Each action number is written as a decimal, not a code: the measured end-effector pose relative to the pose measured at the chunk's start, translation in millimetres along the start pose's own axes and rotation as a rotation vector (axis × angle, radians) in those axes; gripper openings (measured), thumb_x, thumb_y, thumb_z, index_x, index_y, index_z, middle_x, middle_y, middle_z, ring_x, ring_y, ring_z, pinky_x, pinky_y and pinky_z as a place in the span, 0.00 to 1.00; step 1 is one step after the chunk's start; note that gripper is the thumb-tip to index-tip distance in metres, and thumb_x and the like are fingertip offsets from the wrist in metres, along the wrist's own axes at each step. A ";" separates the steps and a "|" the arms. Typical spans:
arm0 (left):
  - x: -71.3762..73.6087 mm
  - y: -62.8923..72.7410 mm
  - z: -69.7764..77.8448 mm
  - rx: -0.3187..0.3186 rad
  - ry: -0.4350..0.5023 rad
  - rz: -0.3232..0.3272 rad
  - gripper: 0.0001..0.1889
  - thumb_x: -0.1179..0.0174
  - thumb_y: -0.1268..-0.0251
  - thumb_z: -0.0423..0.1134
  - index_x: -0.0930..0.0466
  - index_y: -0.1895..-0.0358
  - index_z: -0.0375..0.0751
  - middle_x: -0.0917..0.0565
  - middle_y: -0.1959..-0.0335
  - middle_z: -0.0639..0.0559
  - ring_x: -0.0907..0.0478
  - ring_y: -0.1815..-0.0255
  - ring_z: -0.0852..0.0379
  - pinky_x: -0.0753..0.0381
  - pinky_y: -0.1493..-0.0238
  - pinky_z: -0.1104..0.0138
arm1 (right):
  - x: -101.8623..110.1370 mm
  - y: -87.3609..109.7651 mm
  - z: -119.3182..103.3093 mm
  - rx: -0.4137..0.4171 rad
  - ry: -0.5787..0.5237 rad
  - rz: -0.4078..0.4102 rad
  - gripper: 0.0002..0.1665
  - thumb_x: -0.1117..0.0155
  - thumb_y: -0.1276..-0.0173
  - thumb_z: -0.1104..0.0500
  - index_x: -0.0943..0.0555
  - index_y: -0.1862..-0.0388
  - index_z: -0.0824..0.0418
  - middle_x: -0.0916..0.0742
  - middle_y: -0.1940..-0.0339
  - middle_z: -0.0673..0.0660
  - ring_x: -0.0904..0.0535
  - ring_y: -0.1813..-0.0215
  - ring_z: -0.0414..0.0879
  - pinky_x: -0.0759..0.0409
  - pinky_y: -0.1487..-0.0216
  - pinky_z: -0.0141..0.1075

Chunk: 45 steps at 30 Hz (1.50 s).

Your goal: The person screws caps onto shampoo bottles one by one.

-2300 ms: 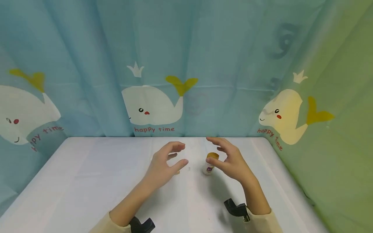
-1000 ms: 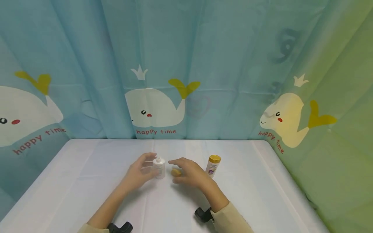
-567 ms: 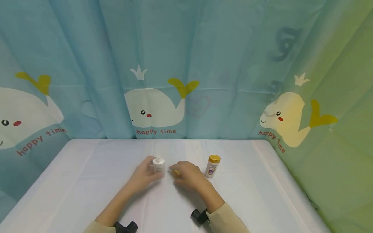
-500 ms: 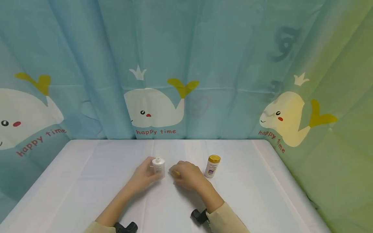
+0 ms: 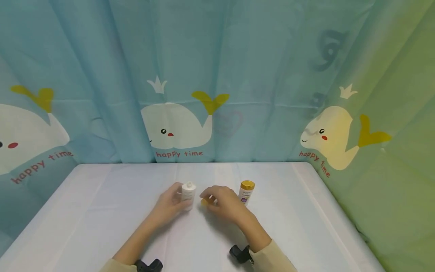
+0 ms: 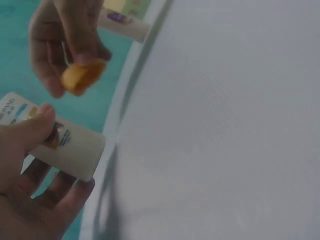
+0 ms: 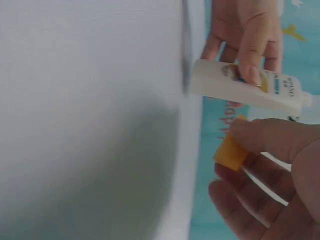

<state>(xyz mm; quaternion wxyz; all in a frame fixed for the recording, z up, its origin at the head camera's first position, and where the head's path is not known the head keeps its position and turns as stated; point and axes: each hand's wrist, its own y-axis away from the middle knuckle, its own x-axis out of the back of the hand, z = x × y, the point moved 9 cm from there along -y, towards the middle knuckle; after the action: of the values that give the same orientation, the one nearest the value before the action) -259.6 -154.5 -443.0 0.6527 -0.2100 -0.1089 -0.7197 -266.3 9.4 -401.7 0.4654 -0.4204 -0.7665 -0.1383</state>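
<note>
My left hand (image 5: 168,205) grips a small white bottle (image 5: 188,193) around its body, thumb across the printed label. The bottle is uncapped, its narrow white nozzle pointing up in the head view. In the left wrist view, the bottle (image 6: 75,150) looks tilted. To its right, my right hand (image 5: 225,202) pinches a gold-orange cap (image 7: 232,150) between thumb and fingers. The cap's hollow side shows in the left wrist view. Cap and bottle are apart, with a small gap between them.
A second white bottle (image 5: 246,193) with a gold cap stands just behind and right of my right hand. All of this is over a white table (image 5: 119,211). A blue-green curtain (image 5: 258,75) with whale prints hangs along the back and right sides.
The right hand has come left past the standing bottle and taken hold of the cap from the table. The left hand has gripped the uncapped bottle and lifted it slightly.
</note>
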 end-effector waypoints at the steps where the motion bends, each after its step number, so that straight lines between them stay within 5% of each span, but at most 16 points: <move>1: -0.7 -0.5 2.8 -0.001 -0.002 0.002 0.20 0.30 0.40 0.38 0.25 0.46 0.51 0.18 0.50 0.49 0.17 0.47 0.47 0.18 0.45 0.52 | 5.8 1.7 -2.2 0.011 -0.013 0.015 0.15 0.30 0.39 0.65 0.14 0.53 0.53 0.12 0.56 0.45 0.18 0.59 0.37 0.19 0.58 0.30; 16: -19.6 5.6 49.8 -0.014 -0.001 -0.048 0.19 0.29 0.39 0.45 0.22 0.45 0.59 0.17 0.51 0.59 0.21 0.47 0.56 0.17 0.46 0.56 | 98.9 33.0 -23.4 0.092 -0.336 0.389 0.18 0.27 0.39 0.65 0.19 0.51 0.54 0.13 0.55 0.48 0.15 0.57 0.43 0.14 0.58 0.37; 22: -23.9 10.5 63.3 -0.104 0.029 -0.108 0.17 0.30 0.39 0.41 0.22 0.48 0.58 0.17 0.53 0.60 0.20 0.50 0.55 0.17 0.49 0.59 | 93.4 31.4 -32.0 0.114 -0.353 0.355 0.14 0.25 0.40 0.65 0.19 0.58 0.55 0.12 0.57 0.50 0.15 0.59 0.44 0.15 0.62 0.36; 28: -23.2 12.3 68.0 -0.171 -0.025 -0.099 0.16 0.30 0.38 0.44 0.21 0.48 0.55 0.17 0.54 0.60 0.20 0.52 0.56 0.17 0.51 0.60 | 85.3 28.8 -35.4 0.108 -0.341 0.344 0.13 0.25 0.43 0.69 0.18 0.61 0.62 0.13 0.57 0.55 0.14 0.59 0.49 0.14 0.63 0.37; 39: -18.6 10.5 67.6 -0.163 -0.058 -0.061 0.17 0.30 0.39 0.41 0.20 0.48 0.52 0.17 0.55 0.59 0.21 0.52 0.58 0.17 0.52 0.61 | 82.8 31.5 -35.3 0.190 -0.388 0.226 0.17 0.27 0.40 0.68 0.14 0.52 0.55 0.16 0.46 0.51 0.14 0.55 0.44 0.14 0.55 0.35; 45: -25.9 10.4 69.1 -0.205 -0.045 -0.097 0.17 0.31 0.38 0.46 0.21 0.47 0.54 0.18 0.55 0.62 0.21 0.54 0.59 0.17 0.53 0.62 | 85.8 31.6 -28.1 0.193 -0.366 0.284 0.10 0.23 0.41 0.61 0.18 0.64 0.52 0.15 0.46 0.48 0.19 0.43 0.45 0.16 0.48 0.39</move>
<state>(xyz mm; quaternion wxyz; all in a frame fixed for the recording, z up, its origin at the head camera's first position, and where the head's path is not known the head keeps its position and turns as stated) -236.7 -102.9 -394.4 0.5897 -0.2864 -0.0593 -0.7528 -243.3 55.9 -321.3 0.3719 -0.4953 -0.7809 0.0807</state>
